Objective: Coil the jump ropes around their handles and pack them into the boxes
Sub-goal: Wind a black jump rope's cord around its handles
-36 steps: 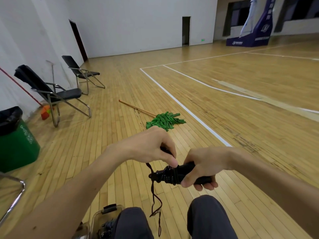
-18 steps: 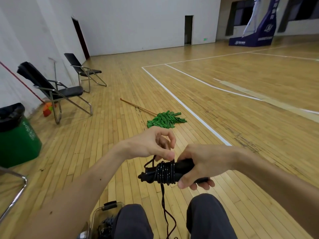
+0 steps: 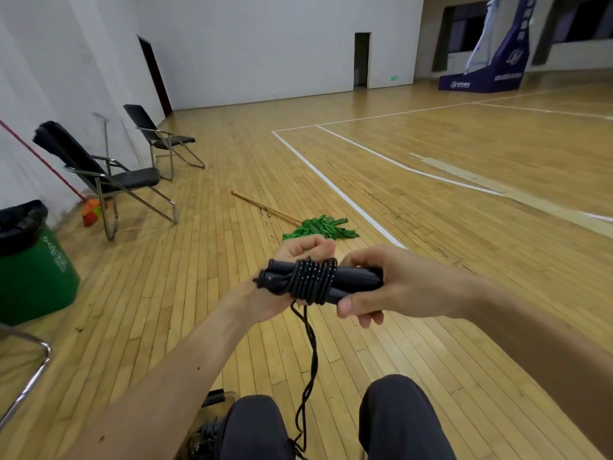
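My left hand (image 3: 300, 257) has swung round behind the paired black plastic handles (image 3: 351, 280), fingers curled, apparently on the black speckled cord (image 3: 310, 278), grip hidden; another turn laid, coil thicker than a second ago. My right hand (image 3: 394, 287) clamps the handles. Loose tail (image 3: 310, 370) hangs between my knees, free air all around, clear plastic box (image 3: 212, 413) low left.
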